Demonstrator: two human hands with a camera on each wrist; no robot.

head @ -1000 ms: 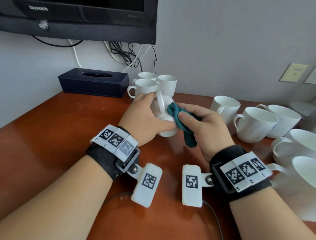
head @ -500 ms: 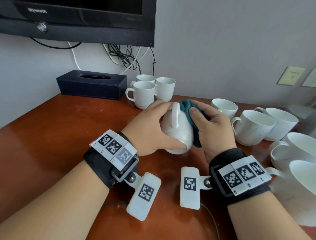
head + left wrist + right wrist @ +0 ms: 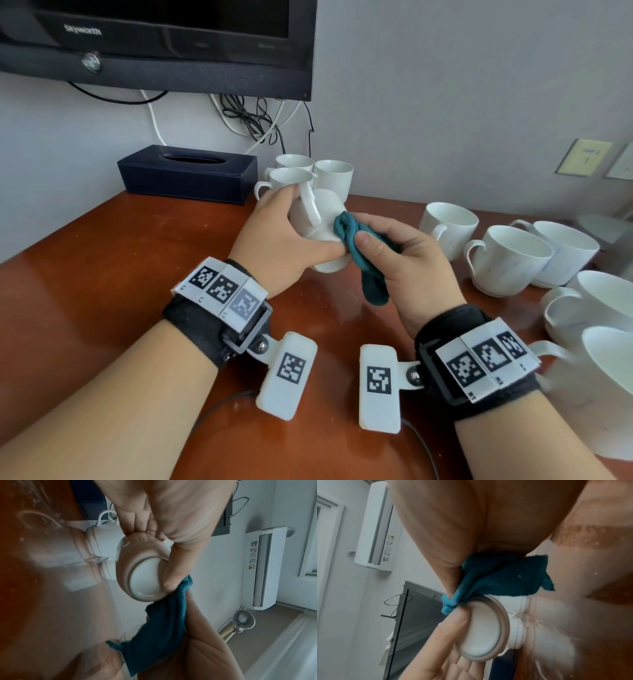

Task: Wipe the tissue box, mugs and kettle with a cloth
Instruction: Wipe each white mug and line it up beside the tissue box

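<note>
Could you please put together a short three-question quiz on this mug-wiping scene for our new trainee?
1. True or false: the white ceramic mug being wiped stands upright on the brown wooden table.
2. Which hand holds the teal cloth: A left hand, B right hand?
3. Fill in: the dark blue tissue box sits against the ____.

Key: 1 false, it is held tilted above the table; 2 B; 3 wall.

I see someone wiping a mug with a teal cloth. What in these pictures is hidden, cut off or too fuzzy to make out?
- Inside of the held mug: its mouth faces away in the head view, and both wrist views show only its base.
- Where the cloth meets the mug: covered by the right hand and left hand.
- Kettle: not identifiable; only a blurred grey shape at the head view's right edge.
- Nearest mugs: cropped by that edge.
</note>
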